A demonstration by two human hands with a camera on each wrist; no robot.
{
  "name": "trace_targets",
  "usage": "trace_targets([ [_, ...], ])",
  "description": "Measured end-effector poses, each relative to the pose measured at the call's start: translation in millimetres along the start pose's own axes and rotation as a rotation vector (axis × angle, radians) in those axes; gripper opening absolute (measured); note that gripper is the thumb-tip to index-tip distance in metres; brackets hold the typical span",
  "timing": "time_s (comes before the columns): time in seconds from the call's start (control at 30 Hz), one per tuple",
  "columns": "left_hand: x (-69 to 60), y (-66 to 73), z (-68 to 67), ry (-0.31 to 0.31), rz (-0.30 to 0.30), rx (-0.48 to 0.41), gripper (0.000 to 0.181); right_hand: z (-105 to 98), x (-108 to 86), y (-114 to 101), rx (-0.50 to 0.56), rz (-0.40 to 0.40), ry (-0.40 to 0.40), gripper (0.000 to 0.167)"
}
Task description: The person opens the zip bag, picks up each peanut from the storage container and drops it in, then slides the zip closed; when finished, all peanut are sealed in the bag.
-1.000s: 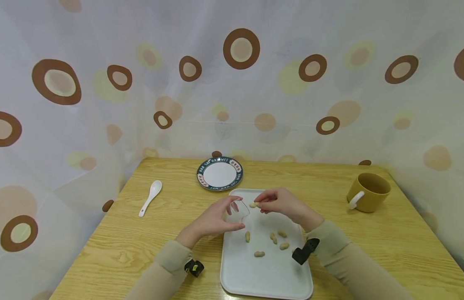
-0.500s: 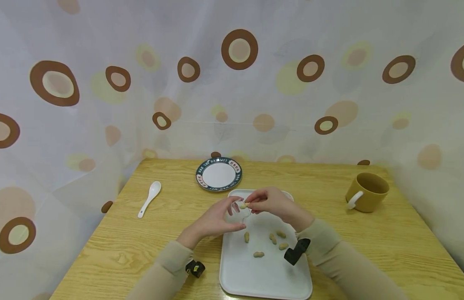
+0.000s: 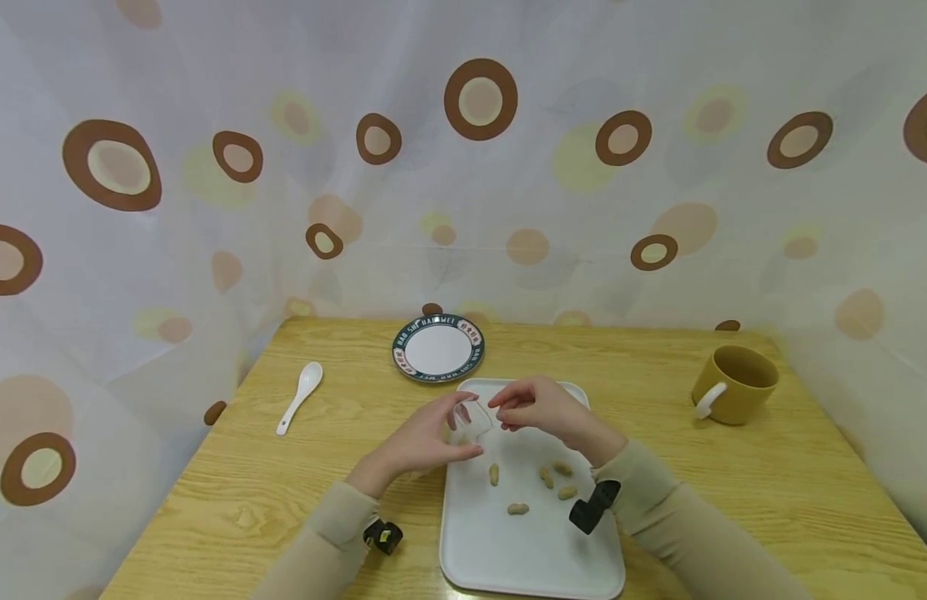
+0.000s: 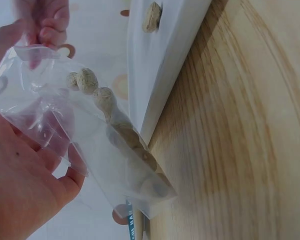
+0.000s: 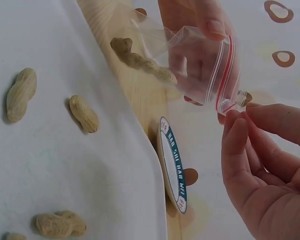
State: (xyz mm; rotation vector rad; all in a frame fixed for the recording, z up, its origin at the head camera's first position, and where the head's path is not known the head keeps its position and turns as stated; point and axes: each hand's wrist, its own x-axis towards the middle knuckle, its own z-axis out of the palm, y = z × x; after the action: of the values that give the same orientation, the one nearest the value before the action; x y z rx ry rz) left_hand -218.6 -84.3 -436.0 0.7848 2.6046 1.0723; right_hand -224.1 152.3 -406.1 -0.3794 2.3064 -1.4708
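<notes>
My left hand holds a clear plastic zip bag by its mouth, above the tray's left side. In the left wrist view several unshelled peanuts lie inside the bag. A red line runs along the bag's zip edge in the right wrist view. My right hand is right beside the bag's mouth, fingers bent loosely with no peanut between them. Its fingertips overlap the bag's edge in the right wrist view; whether they touch it I cannot tell. Several loose peanuts lie on the white tray.
Behind the tray is a plate with a dark green lettered rim. A white spoon lies at the left of the wooden table. A mustard-coloured mug with a white handle stands on the right. A patterned sheet hangs behind.
My right hand moved left to the bag's mouth with a peanut and let it go there. Its fingers have since parted. My left hand stays on the bag, shifting only slightly.
</notes>
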Motion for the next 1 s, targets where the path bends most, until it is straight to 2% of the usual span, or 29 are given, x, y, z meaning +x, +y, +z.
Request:
trace_targets([
  [0.4,-1.2,-2.7,-2.8,0.01,-0.025,0.0,0.074,1.6,1.8,18.5,-0.021,0.041,-0.014,0.026],
  [0.73,-2.8,-6.3,-4.3,0.024,0.01,-0.001,0.076,7.9,4.1,33.9,-0.067,0.067,-0.051,0.026],
  [1.0,-2.7,-9.3,-4.4,0.032,-0.001,-0.015,0.077,14.2,3.4,39.2,-0.087,0.08,-0.076,0.023],
])
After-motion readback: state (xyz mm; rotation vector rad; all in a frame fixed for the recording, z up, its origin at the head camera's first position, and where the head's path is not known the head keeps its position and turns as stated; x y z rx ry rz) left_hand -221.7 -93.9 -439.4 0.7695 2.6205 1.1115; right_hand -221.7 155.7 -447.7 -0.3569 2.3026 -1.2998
